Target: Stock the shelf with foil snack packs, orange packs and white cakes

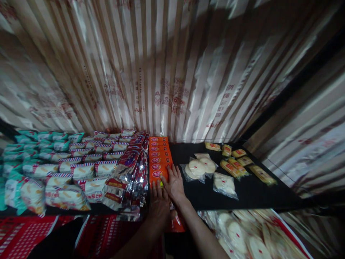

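A column of orange snack packets (156, 155) with oval red-and-white logos lies overlapped on the black shelf, running back to the curtain. My left hand (159, 203) rests on its near end, fingers stretched forward and together, hiding part of the front packets. Along the column's right edge lies my right hand (174, 181), fingers extended flat and touching the orange wrappers. Below the left hand, another orange packet (176, 225) pokes out at the shelf's front edge. Close on the left stands a slanted row of dark red-and-silver packets (129, 162).
White striped snack bags (83, 171) and teal bags (16, 156) fill the left. Bagged round white cakes (196, 168) and yellow packets (233, 168) lie right on the black shelf (199, 198). Red crates (101, 230) stand below; a printed curtain (172, 72) hangs behind.
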The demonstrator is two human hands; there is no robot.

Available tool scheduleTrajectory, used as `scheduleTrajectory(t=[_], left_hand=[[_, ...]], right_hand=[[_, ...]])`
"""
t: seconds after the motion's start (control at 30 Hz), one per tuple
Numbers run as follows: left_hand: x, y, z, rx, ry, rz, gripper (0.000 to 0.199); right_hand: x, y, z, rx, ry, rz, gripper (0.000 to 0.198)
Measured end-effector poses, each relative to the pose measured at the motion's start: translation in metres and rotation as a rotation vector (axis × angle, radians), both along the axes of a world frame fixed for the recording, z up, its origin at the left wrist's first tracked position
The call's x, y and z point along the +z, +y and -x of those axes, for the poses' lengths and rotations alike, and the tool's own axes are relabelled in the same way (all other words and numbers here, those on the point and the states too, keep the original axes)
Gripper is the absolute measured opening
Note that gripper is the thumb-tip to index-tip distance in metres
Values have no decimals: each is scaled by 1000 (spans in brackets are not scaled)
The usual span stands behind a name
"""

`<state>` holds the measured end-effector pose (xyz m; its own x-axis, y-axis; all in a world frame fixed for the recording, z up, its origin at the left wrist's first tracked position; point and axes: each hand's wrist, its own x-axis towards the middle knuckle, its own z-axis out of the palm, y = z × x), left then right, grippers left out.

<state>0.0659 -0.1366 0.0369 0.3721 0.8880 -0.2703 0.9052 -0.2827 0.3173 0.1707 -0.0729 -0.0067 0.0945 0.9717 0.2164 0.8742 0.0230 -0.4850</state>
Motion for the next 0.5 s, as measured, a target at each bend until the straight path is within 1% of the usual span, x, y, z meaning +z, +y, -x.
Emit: scheduleTrajectory(t=[0.1, 0.2, 0.3, 0.4, 0.5], left_hand=[[-2, 0, -1, 27, -26, -15, 85], [-3, 0, -1, 51, -57, -9, 88], [-3, -1, 0, 64, -81, -10, 91], [-4, -1, 0, 51, -76, -15, 86], [-7, -1, 1, 39, -58, -29, 84]], right_hand=[[12, 15, 1, 41, -99, -5, 65], [18, 34, 2, 53, -134, 67, 70], [16, 47, 3, 41, -155, 160, 74], [12, 50, 4, 45, -185, 192, 75], [14, 51, 3, 41, -196, 210, 75]])
